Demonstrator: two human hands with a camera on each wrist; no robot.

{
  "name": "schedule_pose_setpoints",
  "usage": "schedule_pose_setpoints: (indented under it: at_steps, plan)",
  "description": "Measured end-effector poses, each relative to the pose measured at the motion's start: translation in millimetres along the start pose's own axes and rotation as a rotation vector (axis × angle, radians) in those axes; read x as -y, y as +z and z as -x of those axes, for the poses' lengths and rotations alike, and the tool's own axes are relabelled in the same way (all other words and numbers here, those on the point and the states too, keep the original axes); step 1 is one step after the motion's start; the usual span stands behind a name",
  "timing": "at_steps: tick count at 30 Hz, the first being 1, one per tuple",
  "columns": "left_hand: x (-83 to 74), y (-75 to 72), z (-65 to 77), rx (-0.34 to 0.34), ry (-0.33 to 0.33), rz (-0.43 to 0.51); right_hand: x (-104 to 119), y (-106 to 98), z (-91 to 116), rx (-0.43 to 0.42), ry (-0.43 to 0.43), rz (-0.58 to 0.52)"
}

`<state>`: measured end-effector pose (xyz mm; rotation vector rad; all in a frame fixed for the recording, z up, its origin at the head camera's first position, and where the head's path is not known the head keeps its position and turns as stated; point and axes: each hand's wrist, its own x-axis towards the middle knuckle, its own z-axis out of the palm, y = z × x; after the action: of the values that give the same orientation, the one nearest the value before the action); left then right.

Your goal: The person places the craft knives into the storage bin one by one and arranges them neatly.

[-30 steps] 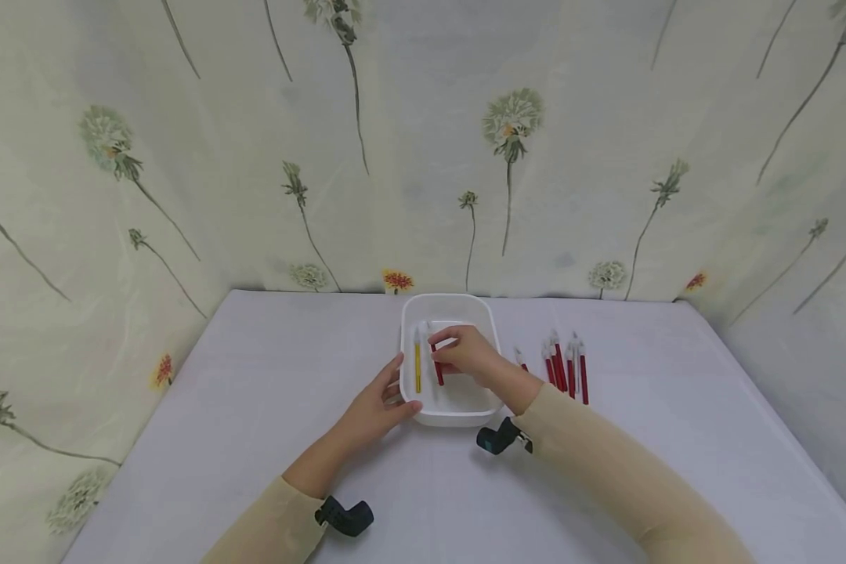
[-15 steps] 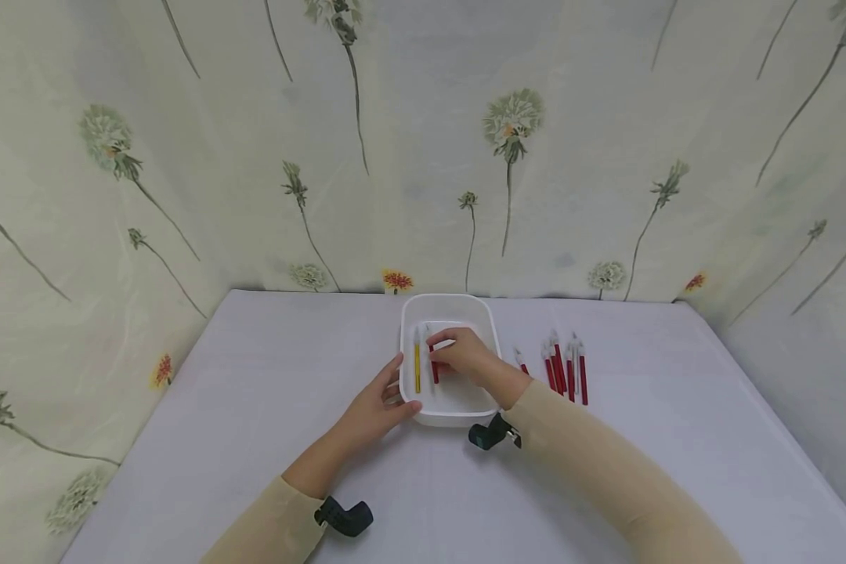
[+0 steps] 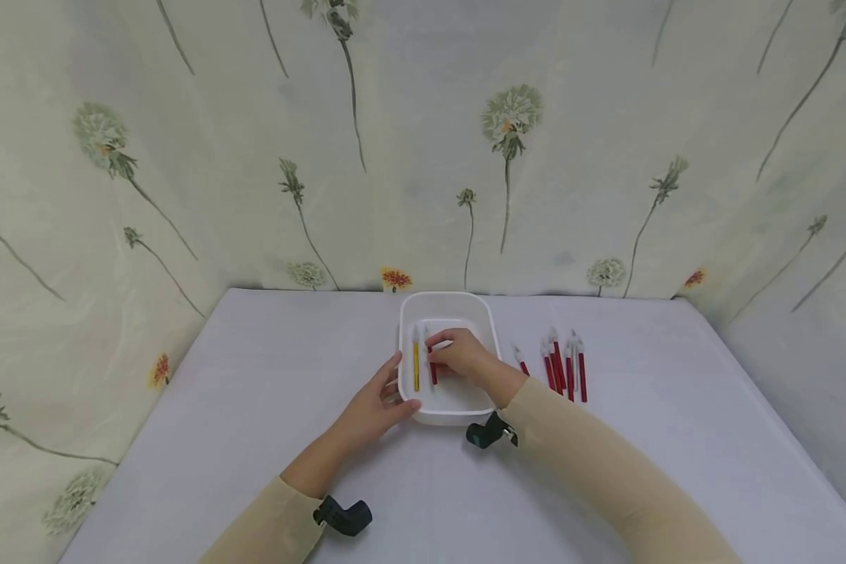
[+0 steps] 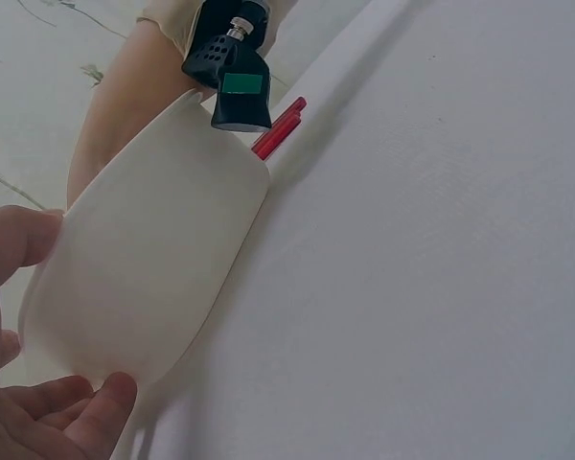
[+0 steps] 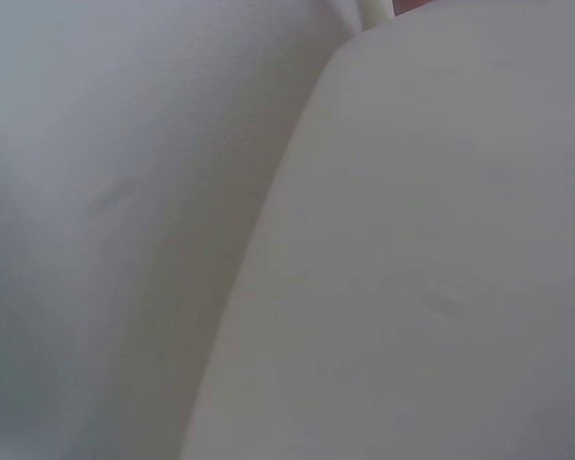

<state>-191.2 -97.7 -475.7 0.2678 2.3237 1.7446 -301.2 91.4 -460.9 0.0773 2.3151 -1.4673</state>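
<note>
A white plastic tub (image 3: 458, 411) stands on the table, in the middle of the head view. My left hand (image 3: 370, 407) holds its near left corner, thumb at the front rim and fingers along the left wall. Inside the tub my right hand (image 3: 465, 356) pinches a slim red pen-like stick (image 3: 433, 374) with a clear pointed end. Left of it lies a similar yellow stick (image 3: 416, 366), roughly parallel and apart. The left wrist view shows the tub's outer wall (image 4: 153, 249) between my thumb and fingers. In the right wrist view my fingers are mostly hidden.
Right of the tub lie several red pen-like sticks (image 3: 582, 376) with clear ends, loosely side by side. A single red stick (image 3: 521, 360) lies nearer the tub, partly hidden by my right forearm. A flower-printed curtain (image 3: 423, 157) hangs behind the white-covered table (image 3: 289, 337).
My right hand has shifted slightly left and brought the red stick closer to the yellow one, more nearly parallel to it. The left hand stays on the tub.
</note>
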Motion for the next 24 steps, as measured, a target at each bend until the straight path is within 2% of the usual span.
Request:
schedule_pose_setpoints:
  at_steps: [24]
  plan:
    - [0.4, 0.4, 0.3, 0.000, 0.001, -0.006, 1.2, 4.4, -0.3, -0.015, 0.001, 0.007]
